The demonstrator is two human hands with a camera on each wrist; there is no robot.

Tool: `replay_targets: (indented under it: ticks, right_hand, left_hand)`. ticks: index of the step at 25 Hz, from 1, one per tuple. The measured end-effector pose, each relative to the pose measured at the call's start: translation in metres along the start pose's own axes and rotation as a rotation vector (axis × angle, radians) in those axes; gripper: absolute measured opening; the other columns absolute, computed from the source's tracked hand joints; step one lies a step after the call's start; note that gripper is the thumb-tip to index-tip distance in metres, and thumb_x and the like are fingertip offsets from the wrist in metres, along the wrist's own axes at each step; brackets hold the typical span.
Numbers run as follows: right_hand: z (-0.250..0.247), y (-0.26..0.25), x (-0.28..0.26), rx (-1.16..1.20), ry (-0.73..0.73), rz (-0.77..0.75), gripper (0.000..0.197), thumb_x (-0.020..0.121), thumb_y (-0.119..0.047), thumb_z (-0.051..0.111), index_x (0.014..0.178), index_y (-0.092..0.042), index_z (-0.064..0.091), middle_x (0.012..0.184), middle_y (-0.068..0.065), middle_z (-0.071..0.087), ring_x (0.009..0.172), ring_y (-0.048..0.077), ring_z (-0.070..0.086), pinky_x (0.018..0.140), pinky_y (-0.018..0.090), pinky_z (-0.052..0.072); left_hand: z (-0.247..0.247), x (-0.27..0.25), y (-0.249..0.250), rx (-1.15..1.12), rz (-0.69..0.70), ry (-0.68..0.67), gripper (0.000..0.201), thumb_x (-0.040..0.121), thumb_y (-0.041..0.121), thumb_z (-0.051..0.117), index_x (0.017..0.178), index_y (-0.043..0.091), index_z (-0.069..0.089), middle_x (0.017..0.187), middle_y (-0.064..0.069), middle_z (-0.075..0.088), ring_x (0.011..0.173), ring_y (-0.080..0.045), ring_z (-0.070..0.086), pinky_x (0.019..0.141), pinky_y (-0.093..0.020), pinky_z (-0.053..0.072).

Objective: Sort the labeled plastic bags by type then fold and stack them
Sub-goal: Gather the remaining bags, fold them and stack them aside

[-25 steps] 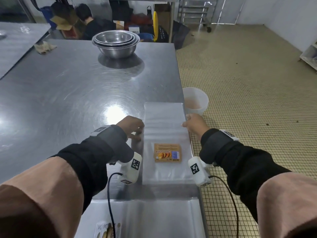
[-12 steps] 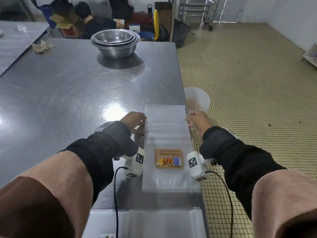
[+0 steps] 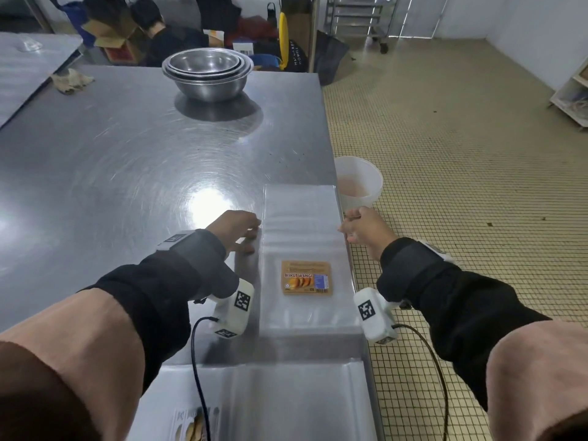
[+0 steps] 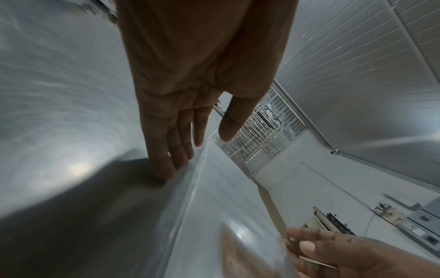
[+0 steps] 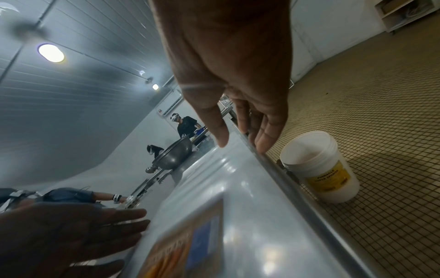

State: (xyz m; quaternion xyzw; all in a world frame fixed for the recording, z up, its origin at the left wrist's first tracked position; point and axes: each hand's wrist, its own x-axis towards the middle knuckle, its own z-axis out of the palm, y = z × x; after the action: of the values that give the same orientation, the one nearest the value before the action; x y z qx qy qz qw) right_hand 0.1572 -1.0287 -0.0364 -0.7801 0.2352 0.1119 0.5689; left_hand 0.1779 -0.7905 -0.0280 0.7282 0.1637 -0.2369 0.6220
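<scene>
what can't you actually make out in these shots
- Bag stack: the number of bags is untellable in the head view; the clear layers blend.
- Label: small print too tiny in the head view; blurred in both wrist views.
- Second pile: its label is cut off by the head view's bottom edge and crossed by a cable.
- Right hand: fingertips hidden behind the table edge.

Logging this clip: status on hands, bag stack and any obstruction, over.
Left hand open, fingertips on the table at bag stack left edge. Right hand open at its right edge. Stack flat, unfolded, label up. Nothing blocking.
</scene>
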Motion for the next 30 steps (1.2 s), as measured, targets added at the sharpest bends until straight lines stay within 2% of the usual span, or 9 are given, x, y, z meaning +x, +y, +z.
replay_targets:
  ticks: [3, 5, 8, 11, 15, 23, 26, 28, 30]
  right_hand:
    - [-0.001, 0.018, -0.02, -0.068, -0.009, 0.012, 0.044, 0.085, 0.002, 0.061, 0.126, -0.003, 0.046, 0.12, 0.012, 0.052, 0.104, 0.023, 0.052, 0.093, 0.036, 0.047]
    - [-0.001, 0.029, -0.034, -0.101, -0.014, 0.017, 0.042, 0.084, -0.001, 0.063, 0.123, -0.004, 0.048, 0.12, 0.012, 0.054, 0.104, 0.023, 0.054, 0.086, 0.034, 0.049]
    - [-0.003, 0.042, -0.053, -0.102, -0.033, 0.04, 0.043, 0.084, -0.001, 0.064, 0.124, -0.006, 0.049, 0.122, 0.011, 0.054, 0.108, 0.024, 0.055, 0.073, 0.027, 0.05]
    - [-0.002, 0.045, -0.065, -0.102, -0.038, 0.064, 0.044, 0.084, -0.001, 0.064, 0.124, -0.006, 0.047, 0.121, 0.01, 0.052, 0.109, 0.023, 0.053, 0.08, 0.03, 0.049]
    - [0.0, 0.045, -0.074, -0.116, -0.037, 0.074, 0.046, 0.084, -0.002, 0.065, 0.126, -0.007, 0.046, 0.126, 0.011, 0.051, 0.113, 0.025, 0.052, 0.087, 0.033, 0.049]
    - [-0.004, 0.038, -0.084, -0.132, -0.025, 0.08, 0.049, 0.083, -0.001, 0.064, 0.128, -0.005, 0.044, 0.127, 0.013, 0.052, 0.115, 0.028, 0.053, 0.097, 0.04, 0.048]
    - [-0.007, 0.029, -0.096, -0.238, 0.012, 0.024, 0.036, 0.083, -0.006, 0.065, 0.116, -0.007, 0.049, 0.118, 0.01, 0.055, 0.108, 0.024, 0.053, 0.093, 0.037, 0.046]
    - [-0.005, 0.02, -0.105, -0.303, -0.003, -0.016, 0.026, 0.084, -0.007, 0.065, 0.106, -0.008, 0.051, 0.11, 0.007, 0.056, 0.105, 0.023, 0.052, 0.092, 0.036, 0.045]
    - [0.005, 0.01, -0.119, -0.362, -0.039, -0.067, 0.037, 0.084, -0.01, 0.066, 0.118, -0.007, 0.049, 0.116, 0.007, 0.054, 0.112, 0.024, 0.05, 0.095, 0.036, 0.043]
  left_hand:
    - [-0.004, -0.019, -0.015, 0.122, -0.016, -0.038, 0.008, 0.093, 0.003, 0.05, 0.097, 0.009, 0.054, 0.087, -0.002, 0.055, 0.086, -0.02, 0.056, 0.06, -0.028, 0.055]
    - [-0.005, -0.035, -0.025, 0.178, -0.032, -0.055, 0.012, 0.094, 0.006, 0.049, 0.105, 0.01, 0.051, 0.089, 0.0, 0.056, 0.085, -0.018, 0.058, 0.066, -0.027, 0.056]
    - [-0.005, -0.057, -0.037, 0.165, -0.032, -0.122, 0.01, 0.09, -0.004, 0.052, 0.088, 0.006, 0.054, 0.084, -0.009, 0.055, 0.072, -0.021, 0.058, 0.071, -0.034, 0.056]
    - [-0.003, -0.073, -0.042, 0.086, -0.066, -0.108, 0.014, 0.087, -0.008, 0.054, 0.08, 0.004, 0.052, 0.081, -0.015, 0.052, 0.068, -0.025, 0.056, 0.063, -0.033, 0.056]
    - [0.003, -0.079, -0.042, 0.08, -0.084, -0.085, 0.017, 0.088, -0.006, 0.05, 0.075, 0.004, 0.053, 0.081, -0.014, 0.051, 0.069, -0.026, 0.054, 0.074, -0.038, 0.053]
    - [0.006, -0.083, -0.037, 0.153, -0.136, -0.054, 0.015, 0.088, -0.005, 0.051, 0.076, 0.003, 0.053, 0.082, -0.014, 0.052, 0.068, -0.024, 0.054, 0.06, -0.032, 0.054]
    - [0.0, -0.092, -0.034, 0.172, -0.104, -0.058, 0.015, 0.09, -0.002, 0.052, 0.077, 0.007, 0.054, 0.092, -0.014, 0.053, 0.077, -0.024, 0.055, 0.067, -0.033, 0.051]
    - [-0.006, -0.1, -0.03, 0.215, -0.043, -0.04, 0.007, 0.092, 0.003, 0.053, 0.091, 0.009, 0.058, 0.099, -0.011, 0.054, 0.088, -0.023, 0.055, 0.075, -0.034, 0.05]
    - [-0.017, -0.11, -0.027, 0.314, 0.04, -0.038, 0.025, 0.093, 0.01, 0.054, 0.118, 0.008, 0.055, 0.109, -0.009, 0.055, 0.1, -0.021, 0.053, 0.084, -0.036, 0.047]
